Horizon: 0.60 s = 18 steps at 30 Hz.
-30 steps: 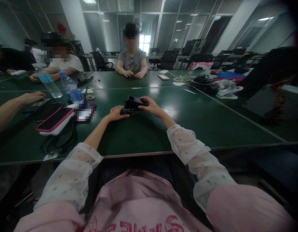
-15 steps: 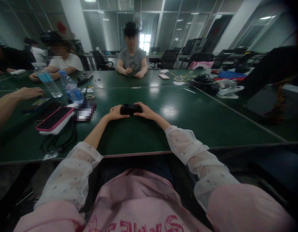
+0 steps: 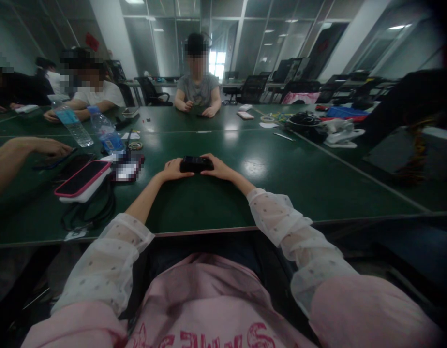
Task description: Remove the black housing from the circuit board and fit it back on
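Between my two hands is a small black boxy device [image 3: 196,164] with a glossy dark face; its exact kind I cannot make out. My left hand [image 3: 173,169] grips its left end, thumb along the near side. On its right end my right hand [image 3: 219,167] is closed in the same way. The device is at the surface of the green table [image 3: 205,208], a forearm's length from the near edge. Whether it rests on the table or is held just above, I cannot tell.
To the left lie a pink-edged phone [image 3: 83,179], a black cable [image 3: 93,212] and two water bottles, one the blue-labelled bottle [image 3: 107,133]. A co-worker's hand [image 3: 45,146] reaches in there. A person [image 3: 198,89] sits opposite. Black headgear [image 3: 305,121] and a white device [image 3: 341,133] lie right.
My hands and the black device have stayed in place. At the left, the co-worker's hand has lowered onto a phone. The person opposite has shifted their hands slightly.
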Tool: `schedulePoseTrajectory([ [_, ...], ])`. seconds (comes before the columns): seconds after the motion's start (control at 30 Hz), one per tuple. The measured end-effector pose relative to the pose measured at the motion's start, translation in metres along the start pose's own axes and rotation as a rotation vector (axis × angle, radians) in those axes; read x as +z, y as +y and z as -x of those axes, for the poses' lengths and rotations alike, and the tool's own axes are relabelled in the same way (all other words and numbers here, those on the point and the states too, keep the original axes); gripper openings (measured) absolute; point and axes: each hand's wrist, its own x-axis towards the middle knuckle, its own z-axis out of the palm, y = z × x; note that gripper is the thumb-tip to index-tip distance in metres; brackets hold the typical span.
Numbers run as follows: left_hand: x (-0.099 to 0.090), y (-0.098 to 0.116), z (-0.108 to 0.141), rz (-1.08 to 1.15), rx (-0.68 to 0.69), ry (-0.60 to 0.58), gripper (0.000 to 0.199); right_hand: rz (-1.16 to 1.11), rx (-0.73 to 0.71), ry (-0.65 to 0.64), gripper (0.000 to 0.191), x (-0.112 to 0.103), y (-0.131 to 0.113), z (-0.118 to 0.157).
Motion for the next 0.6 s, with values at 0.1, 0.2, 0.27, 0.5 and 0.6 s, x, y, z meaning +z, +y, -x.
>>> schedulePoseTrajectory([
  [0.1, 0.0013, -0.0014, -0.0009, -0.002, 0.001, 0.005, 0.084, -0.002, -0.001, 0.001, 0.06, 0.0001, 0.0, 0.0001],
  [0.2, 0.0019, -0.002, -0.001, -0.001, 0.008, 0.007, 0.083, -0.009, -0.003, -0.003, 0.06, 0.0, -0.0005, 0.0005],
  [0.27, 0.002, -0.0018, -0.0006, 0.001, 0.009, 0.009, 0.083, -0.006, -0.005, -0.003, 0.059, -0.0003, -0.001, 0.0008],
  [0.5, 0.0015, 0.0009, 0.0011, -0.005, 0.008, 0.015, 0.081, -0.003, -0.003, -0.012, 0.059, -0.0011, -0.002, 0.0007],
  [0.6, 0.002, 0.0006, 0.0007, -0.013, 0.01, 0.021, 0.081, -0.002, -0.001, -0.01, 0.059, -0.0006, -0.0013, 0.0005],
])
